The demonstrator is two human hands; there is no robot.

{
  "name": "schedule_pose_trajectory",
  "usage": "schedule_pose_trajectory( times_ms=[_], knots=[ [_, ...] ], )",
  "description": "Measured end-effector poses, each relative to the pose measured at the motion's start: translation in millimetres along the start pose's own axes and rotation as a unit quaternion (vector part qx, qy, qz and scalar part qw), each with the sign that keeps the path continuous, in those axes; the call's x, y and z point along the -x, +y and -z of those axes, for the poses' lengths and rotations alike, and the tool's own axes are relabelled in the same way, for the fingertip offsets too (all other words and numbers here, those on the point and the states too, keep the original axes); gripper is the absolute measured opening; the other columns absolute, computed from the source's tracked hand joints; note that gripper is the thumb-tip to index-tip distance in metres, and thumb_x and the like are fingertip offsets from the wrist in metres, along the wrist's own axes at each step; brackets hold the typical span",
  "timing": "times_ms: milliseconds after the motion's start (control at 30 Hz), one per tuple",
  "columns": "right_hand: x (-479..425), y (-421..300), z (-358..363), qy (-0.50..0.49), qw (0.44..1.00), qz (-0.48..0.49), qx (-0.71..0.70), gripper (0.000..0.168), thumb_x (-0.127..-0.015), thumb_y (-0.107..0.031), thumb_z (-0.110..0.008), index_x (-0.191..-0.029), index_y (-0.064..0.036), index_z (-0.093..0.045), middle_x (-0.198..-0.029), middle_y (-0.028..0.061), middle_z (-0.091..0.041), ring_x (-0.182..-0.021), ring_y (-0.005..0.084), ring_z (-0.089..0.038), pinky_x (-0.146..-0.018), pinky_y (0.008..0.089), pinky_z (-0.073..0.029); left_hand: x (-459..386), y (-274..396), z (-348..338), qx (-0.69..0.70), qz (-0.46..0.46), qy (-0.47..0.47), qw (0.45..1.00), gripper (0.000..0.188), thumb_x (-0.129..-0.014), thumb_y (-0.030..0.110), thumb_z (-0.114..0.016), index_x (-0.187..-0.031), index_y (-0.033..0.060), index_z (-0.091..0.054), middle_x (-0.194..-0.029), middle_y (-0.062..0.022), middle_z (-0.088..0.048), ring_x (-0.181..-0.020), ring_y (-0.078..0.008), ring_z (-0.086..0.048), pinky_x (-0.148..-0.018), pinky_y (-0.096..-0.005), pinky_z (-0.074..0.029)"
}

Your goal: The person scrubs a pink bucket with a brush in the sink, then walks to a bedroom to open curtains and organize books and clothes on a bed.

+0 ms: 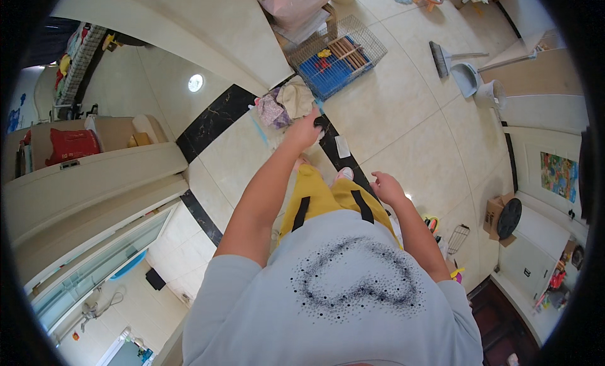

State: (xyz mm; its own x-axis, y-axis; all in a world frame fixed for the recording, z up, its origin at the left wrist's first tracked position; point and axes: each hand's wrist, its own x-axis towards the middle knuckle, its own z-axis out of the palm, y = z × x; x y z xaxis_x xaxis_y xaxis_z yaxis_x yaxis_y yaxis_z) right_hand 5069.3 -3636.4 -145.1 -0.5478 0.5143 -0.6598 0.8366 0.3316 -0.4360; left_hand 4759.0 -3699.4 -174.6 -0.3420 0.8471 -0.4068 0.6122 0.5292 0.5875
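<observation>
My left hand (305,130) reaches forward, low over a heap of cloth. A beige cloth (295,100) and a purple-and-pink patterned cloth (272,110) make up the heap, beside a white wall corner. The fingers of that hand are partly hidden, so whether they grip anything is unclear. A light blue strip (259,131) shows at the near left of the cloths, and what it belongs to is hard to make out. My right hand (388,188) hangs beside my yellow trousers (309,191), fingers loosely bent and nothing visible in it.
Past the cloths stands a wire cage (340,59) with a blue tray. A broom (440,59), a dustpan (465,78) and a white bin (491,95) are at the right. A white paper (342,147) lies on the black floor strip (361,176). A cardboard box (494,215) stands farther right.
</observation>
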Motion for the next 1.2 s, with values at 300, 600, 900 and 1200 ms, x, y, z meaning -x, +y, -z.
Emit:
schedule_pose_trajectory(
  times_ms=[300, 600, 900, 1200],
  knots=[
    [9, 25, -1, 0.048, 0.996, -0.026, -0.065, 0.038, -0.082, -0.021, -0.06, -0.115, -0.005, -0.057, -0.092, 0.0155, -0.064, -0.089, 0.0317, -0.061, -0.078, 0.0403, -0.048, 63, -62, -55, -0.03, 0.144, -0.098, 0.984, 0.067, -0.08, 0.025, -0.058, -0.14, 0.0129, -0.032, -0.115, -0.0206, -0.059, -0.104, -0.0369, -0.056, -0.088, -0.0434, -0.045],
    [11, 40, -15, 0.017, 0.999, -0.026, -0.038, 0.036, -0.082, -0.021, -0.06, -0.113, -0.003, -0.057, -0.091, 0.0171, -0.064, -0.089, 0.0335, -0.06, -0.079, 0.0418, -0.048, 113, -52, -82, -0.01, 0.143, -0.161, 0.977, 0.059, -0.08, 0.024, -0.056, -0.136, 0.0166, -0.039, -0.112, -0.019, -0.06, -0.102, -0.035, -0.058, -0.088, -0.0441, -0.045],
    [-7, 13, -2, 0.003, 1.0, -0.001, -0.009, 0.039, -0.083, -0.021, -0.059, -0.117, -0.003, -0.055, -0.095, 0.0175, -0.064, -0.092, 0.0335, -0.059, -0.081, 0.0417, -0.048, 134, -71, -77, 0.027, 0.174, -0.13, 0.976, 0.057, -0.081, 0.026, -0.054, -0.136, 0.0172, -0.04, -0.115, -0.0177, -0.059, -0.105, -0.034, -0.056, -0.089, -0.0436, -0.045],
    [-9, -3, 0, -0.009, 1.0, 0.016, 0.008, 0.039, -0.083, -0.022, -0.059, -0.117, -0.003, -0.055, -0.097, 0.0178, -0.064, -0.094, 0.0335, -0.059, -0.082, 0.041, -0.047, 163, -96, -75, 0.038, 0.218, -0.115, 0.968, 0.061, -0.082, 0.027, -0.057, -0.138, 0.0138, -0.037, -0.123, -0.0198, -0.054, -0.112, -0.0348, -0.053, -0.093, -0.0414, -0.044]
  ],
)
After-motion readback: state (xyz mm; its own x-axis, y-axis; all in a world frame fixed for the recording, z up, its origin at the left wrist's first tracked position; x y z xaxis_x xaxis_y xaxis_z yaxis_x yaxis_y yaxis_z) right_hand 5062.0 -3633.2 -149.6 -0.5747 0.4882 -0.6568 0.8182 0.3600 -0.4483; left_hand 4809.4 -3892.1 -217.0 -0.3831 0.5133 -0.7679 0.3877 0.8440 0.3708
